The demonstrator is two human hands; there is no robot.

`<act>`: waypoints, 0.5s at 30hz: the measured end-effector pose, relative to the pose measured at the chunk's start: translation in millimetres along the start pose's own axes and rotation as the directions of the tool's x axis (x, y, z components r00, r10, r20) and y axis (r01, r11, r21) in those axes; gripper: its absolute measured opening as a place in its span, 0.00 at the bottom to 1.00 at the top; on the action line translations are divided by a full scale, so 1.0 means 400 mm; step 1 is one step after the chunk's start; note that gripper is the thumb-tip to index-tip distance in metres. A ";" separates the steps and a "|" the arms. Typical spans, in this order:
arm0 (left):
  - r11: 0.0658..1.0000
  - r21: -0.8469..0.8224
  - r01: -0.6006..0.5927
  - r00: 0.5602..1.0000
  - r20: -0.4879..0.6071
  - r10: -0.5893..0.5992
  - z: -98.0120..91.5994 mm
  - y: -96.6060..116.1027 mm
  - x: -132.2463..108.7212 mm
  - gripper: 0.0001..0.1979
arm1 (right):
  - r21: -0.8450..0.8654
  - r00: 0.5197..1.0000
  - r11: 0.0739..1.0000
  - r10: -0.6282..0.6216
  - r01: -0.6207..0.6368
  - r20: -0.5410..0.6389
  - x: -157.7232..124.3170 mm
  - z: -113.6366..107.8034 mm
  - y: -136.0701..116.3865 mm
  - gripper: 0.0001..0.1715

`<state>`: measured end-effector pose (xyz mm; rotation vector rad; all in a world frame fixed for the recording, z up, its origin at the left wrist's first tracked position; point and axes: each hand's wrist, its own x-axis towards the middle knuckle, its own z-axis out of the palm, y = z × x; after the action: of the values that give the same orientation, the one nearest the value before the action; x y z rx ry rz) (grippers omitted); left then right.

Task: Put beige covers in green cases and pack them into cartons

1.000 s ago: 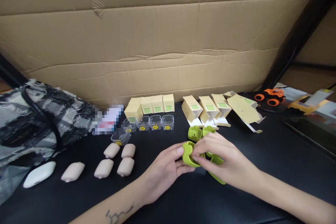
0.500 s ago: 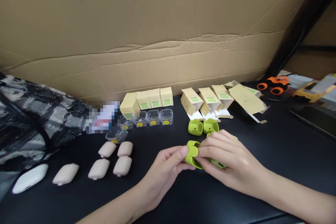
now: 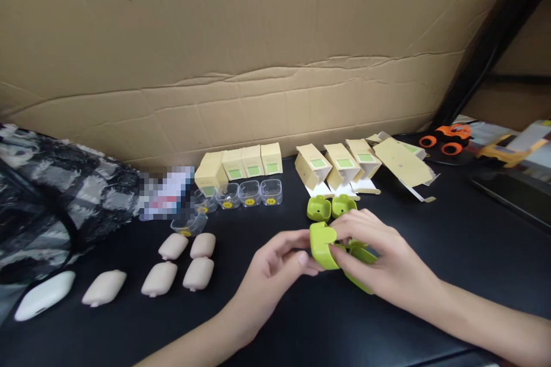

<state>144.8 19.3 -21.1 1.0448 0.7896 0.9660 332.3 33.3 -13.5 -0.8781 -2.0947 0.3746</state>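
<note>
A lime-green case cover with a rounded flap is held above the black table. My right hand pinches it between thumb and fingers at its right side. The fingers of my left hand reach behind and under its left side, while the left thumb is off the surface. Another green piece shows below the right fingers, partly covered; I cannot tell if the two are joined. Just behind the hands, two green cups with holes sit side by side on the table.
Several pale pink cases and a white case lie left. Clear plastic cups stand before closed cream boxes. Opened boxes and a flattened box are right, near an orange toy truck. Cardboard rises behind.
The green case cover has turned, its rounded flap now facing up and right, and has shifted slightly right. My left thumb has come off it.
</note>
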 end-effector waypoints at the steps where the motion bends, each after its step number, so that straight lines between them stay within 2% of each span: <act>1: 0.999 0.050 -0.019 1.000 -0.009 0.020 -0.003 -0.001 0.000 0.10 | 0.049 0.999 0.997 0.051 -0.052 0.018 0.000 -0.001 -0.001 0.07; 5: 0.937 0.336 -0.101 0.994 0.001 0.107 -0.016 -0.005 0.000 0.02 | 0.203 0.979 0.962 0.160 -0.183 0.126 -0.004 0.001 -0.010 0.06; 7: 0.908 0.396 -0.138 0.989 0.009 0.146 -0.020 -0.005 0.000 0.02 | 0.292 0.978 0.933 0.192 -0.208 0.084 -0.007 0.002 -0.013 0.04; 9: 0.915 0.377 -0.144 0.988 0.008 0.152 -0.022 -0.007 0.000 0.04 | 0.344 0.984 0.924 0.179 -0.166 -0.005 -0.011 0.003 -0.013 0.13; 11: 0.925 0.355 -0.138 0.990 0.021 0.140 -0.024 -0.009 0.001 0.05 | 0.306 0.996 0.948 0.092 -0.084 -0.012 -0.014 0.002 -0.011 0.29; 13: 0.921 0.365 -0.139 0.990 0.057 0.127 -0.025 -0.011 0.002 0.06 | 0.227 0.994 0.973 0.000 -0.024 0.108 -0.016 0.002 -0.010 0.43; 15: 0.910 0.388 -0.145 0.989 0.087 0.121 -0.026 -0.013 0.004 0.07 | 0.183 0.974 0.983 -0.044 0.003 0.222 -0.017 0.003 -0.010 0.44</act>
<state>137.5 23.2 -29.2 1.4883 0.8926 0.9036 332.6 25.6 -16.0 -0.7294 -2.2328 0.6695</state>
